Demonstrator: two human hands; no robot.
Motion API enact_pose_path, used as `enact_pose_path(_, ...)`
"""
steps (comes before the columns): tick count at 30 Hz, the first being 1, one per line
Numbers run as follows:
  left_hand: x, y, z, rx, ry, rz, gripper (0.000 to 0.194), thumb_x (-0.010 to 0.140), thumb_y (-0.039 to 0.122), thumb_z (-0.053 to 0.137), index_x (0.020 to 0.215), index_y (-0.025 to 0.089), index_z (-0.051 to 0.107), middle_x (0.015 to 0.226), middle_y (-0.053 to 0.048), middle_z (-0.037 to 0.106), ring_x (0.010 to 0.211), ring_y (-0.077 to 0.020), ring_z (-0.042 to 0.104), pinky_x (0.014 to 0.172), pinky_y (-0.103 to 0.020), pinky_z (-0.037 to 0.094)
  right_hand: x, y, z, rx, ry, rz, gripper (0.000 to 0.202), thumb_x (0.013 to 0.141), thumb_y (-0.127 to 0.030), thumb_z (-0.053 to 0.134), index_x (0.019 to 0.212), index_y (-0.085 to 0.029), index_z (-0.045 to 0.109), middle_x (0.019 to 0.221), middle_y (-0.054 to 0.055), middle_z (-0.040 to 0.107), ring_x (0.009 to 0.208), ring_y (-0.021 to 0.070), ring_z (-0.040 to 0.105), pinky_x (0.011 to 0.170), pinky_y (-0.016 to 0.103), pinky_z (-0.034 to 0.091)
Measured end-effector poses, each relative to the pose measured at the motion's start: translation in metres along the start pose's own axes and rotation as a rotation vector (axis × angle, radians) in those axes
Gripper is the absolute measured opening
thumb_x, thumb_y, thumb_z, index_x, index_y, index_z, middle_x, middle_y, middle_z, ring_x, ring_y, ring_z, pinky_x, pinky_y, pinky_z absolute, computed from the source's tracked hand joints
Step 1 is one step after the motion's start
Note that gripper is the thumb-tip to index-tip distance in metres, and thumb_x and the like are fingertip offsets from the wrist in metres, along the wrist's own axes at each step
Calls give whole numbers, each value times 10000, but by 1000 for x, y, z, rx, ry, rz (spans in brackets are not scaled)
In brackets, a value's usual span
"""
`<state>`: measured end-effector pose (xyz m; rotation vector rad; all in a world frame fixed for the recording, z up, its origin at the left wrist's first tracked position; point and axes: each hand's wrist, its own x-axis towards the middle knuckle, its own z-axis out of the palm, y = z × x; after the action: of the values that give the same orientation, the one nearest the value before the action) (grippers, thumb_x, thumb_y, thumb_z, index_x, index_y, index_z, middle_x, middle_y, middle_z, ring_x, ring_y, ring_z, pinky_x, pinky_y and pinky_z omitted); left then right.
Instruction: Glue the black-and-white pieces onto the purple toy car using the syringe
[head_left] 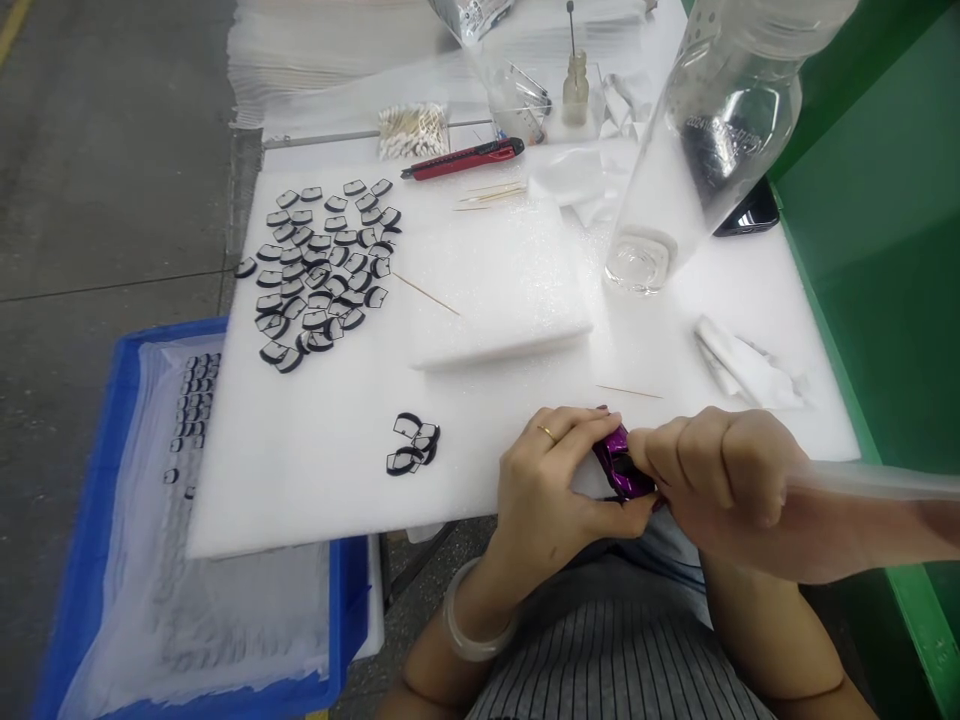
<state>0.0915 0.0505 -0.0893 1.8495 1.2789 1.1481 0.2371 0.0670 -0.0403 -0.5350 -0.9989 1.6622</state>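
Note:
Close to my body, at the front edge of the white foam-topped table (pixel 480 440), my left hand (pixel 551 485) pinches a small shiny purple foil-like piece (pixel 621 465) between thumb and fingers. My right hand (pixel 712 465) is curled closed at the right side of the same piece, its thumb and fingertips pressed to it. Part of the piece is dark, and its exact kind is unclear. To the left of my hands lies a small group of black-edged curved pieces (pixel 412 445). A thin stick (pixel 630 391) rests just beyond my fingers.
Many more curved pieces (pixel 322 270) cover the left of the table. Beyond lie a red utility knife (pixel 463 160), cotton swabs (pixel 412 130) and a small bottle (pixel 576 90). A tall clear bottle (pixel 641 260) and crumpled tissue (pixel 750 365) are right. A blue crate (pixel 90 520) stands lower left.

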Motion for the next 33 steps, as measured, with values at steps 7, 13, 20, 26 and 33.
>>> enact_pose_path(7, 0, 0, 0, 15, -7, 2, 482, 620, 301, 842, 1048, 127, 702, 1020, -84, 721, 942, -234, 665, 798, -388, 586, -1, -1, -1, 27, 18, -28, 614, 925, -244, 608, 462, -154, 214, 419, -53, 166, 440, 89, 197, 513, 294, 240)
enact_pose_path(13, 0, 0, 1, 24, -3, 6, 504, 608, 311, 867, 1048, 130, 700, 1015, -87, 719, 940, -242, 664, 803, -403, 590, -6, -3, 0, -73, 40, -51, 591, 931, -212, 599, 481, -149, 221, 433, -51, 193, 446, 85, 224, 510, 286, 243)
enact_pose_path(20, -1, 0, 1, 34, -13, 7, 534, 606, 355, 892, 1057, 144, 698, 1010, -80, 718, 947, -246, 662, 823, -418, 594, -12, -6, -4, -141, 55, -28, 571, 927, -296, 607, 503, -156, 251, 449, -43, 237, 465, 94, 235, 512, 289, 230)
enact_pose_path(26, -1, 0, 2, 65, -9, 12, 485, 658, 414, 851, 1054, 182, 692, 1014, -71, 720, 916, -240, 657, 782, -423, 594, -20, -6, 0, -207, 123, 85, 530, 886, -282, 629, 514, -175, 268, 462, -38, 238, 460, 93, 211, 494, 285, 190)
enact_pose_path(33, -2, 0, 2, 84, -17, 24, 494, 673, 437, 846, 1056, 164, 693, 1017, -81, 720, 913, -240, 654, 766, -405, 588, -20, -8, 12, -309, 139, 40, 486, 934, -330, 501, 545, -164, 262, 467, -28, 222, 488, 99, 208, 479, 272, 171)
